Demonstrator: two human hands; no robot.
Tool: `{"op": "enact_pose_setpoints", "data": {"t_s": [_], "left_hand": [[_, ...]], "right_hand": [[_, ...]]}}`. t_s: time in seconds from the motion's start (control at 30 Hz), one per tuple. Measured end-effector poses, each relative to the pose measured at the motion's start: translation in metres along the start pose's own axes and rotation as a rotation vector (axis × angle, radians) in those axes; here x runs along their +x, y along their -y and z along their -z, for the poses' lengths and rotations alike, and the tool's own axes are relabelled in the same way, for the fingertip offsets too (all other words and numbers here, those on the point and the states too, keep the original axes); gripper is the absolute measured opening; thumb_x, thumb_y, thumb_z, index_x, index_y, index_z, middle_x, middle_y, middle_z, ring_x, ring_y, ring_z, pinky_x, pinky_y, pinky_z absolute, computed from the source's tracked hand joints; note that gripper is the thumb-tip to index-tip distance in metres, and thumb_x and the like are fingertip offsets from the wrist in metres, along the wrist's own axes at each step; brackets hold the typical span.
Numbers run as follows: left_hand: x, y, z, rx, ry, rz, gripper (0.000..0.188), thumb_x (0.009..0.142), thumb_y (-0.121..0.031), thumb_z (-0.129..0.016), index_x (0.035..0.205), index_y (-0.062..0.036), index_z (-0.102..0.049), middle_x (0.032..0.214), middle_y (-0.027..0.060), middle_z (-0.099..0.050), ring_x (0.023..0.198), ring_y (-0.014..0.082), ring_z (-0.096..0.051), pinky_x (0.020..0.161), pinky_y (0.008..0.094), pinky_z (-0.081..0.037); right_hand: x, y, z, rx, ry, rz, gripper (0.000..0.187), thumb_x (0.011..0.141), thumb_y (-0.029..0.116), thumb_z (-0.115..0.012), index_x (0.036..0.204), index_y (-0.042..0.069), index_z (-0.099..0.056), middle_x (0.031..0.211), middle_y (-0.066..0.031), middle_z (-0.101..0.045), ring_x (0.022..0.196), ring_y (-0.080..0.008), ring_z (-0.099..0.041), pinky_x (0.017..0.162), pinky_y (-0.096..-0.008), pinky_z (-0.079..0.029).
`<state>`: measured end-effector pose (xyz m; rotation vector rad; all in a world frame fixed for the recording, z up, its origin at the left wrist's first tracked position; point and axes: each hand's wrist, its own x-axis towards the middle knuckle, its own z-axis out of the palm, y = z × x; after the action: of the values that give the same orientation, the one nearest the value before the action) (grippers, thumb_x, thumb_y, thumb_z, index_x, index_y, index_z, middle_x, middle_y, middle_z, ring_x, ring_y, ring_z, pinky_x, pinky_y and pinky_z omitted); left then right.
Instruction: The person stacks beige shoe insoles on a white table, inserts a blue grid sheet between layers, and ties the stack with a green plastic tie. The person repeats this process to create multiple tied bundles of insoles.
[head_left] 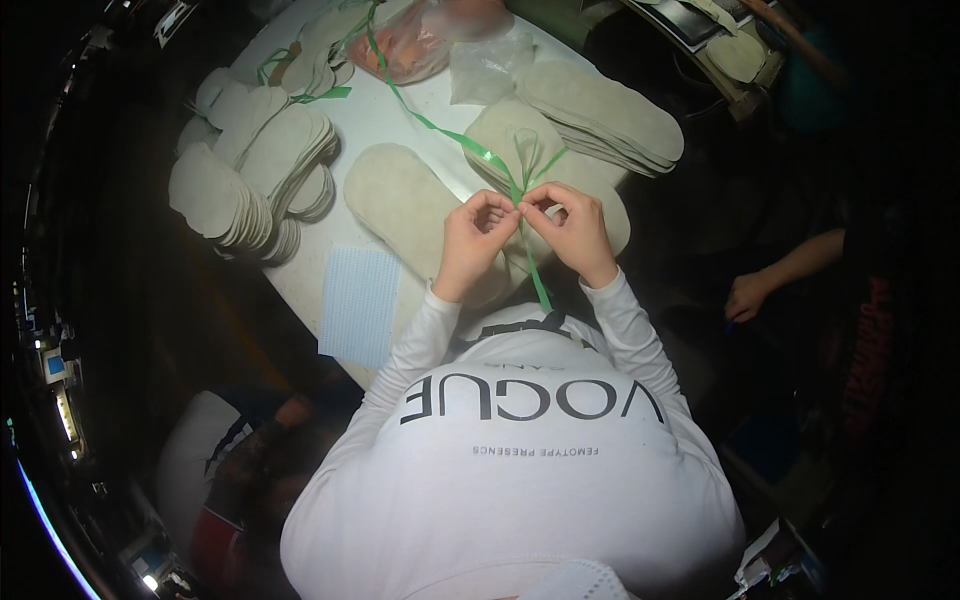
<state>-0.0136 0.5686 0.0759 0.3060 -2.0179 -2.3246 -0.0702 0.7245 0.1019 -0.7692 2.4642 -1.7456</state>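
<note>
My left hand (472, 240) and my right hand (573, 232) meet fingertip to fingertip over the near part of the table. Both pinch a green plastic ribbon (478, 149), where it gathers into a loop or knot between my fingers. One length of it runs away toward the far side, and a short tail hangs down toward my body. Under my hands lie pale grey-beige insole-shaped pieces (597, 205), partly covered by my fingers. Another rounded pale piece (385, 190) lies to the left of my left hand.
Stacks of pale insole pieces stand at the left (285, 140) and far right (600, 115) of the white table (335, 222). A reddish plastic bag (405, 48) and a clear bag (490, 68) lie beyond. A light-blue sheet (358, 305) is nearby. Another person's hand (745, 297) shows at right.
</note>
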Motion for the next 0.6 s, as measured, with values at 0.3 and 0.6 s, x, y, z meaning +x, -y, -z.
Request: {"op": "enact_pose_setpoints", "data": {"t_s": [0.3,0.6], "left_hand": [[0.01,0.002,0.003,-0.076,0.047,0.025,0.008,0.092,-0.009,-0.065,0.094,-0.0015,-0.064,0.087,0.0007,-0.064,0.08,0.005,-0.056,0.069,0.0206,-0.043],[0.033,0.043,0.011,-0.218,0.076,0.024,0.006,0.099,-0.01,-0.055,0.094,-0.0058,-0.054,0.081,-0.0007,-0.058,0.066,0.003,-0.047,0.058,0.0164,-0.036]], "right_hand": [[-0.009,-0.016,-0.007,0.195,0.09,-0.196,0.012,0.085,0.012,-0.07,0.089,0.001,-0.068,0.072,-0.0016,-0.065,0.058,-0.0029,-0.054,0.052,-0.0213,-0.045],[-0.012,-0.041,-0.01,0.143,-0.071,-0.072,0.012,0.08,0.01,-0.07,0.081,0.0,-0.064,0.072,-0.0099,-0.066,0.064,-0.0173,-0.065,0.061,-0.0298,-0.051]]}}
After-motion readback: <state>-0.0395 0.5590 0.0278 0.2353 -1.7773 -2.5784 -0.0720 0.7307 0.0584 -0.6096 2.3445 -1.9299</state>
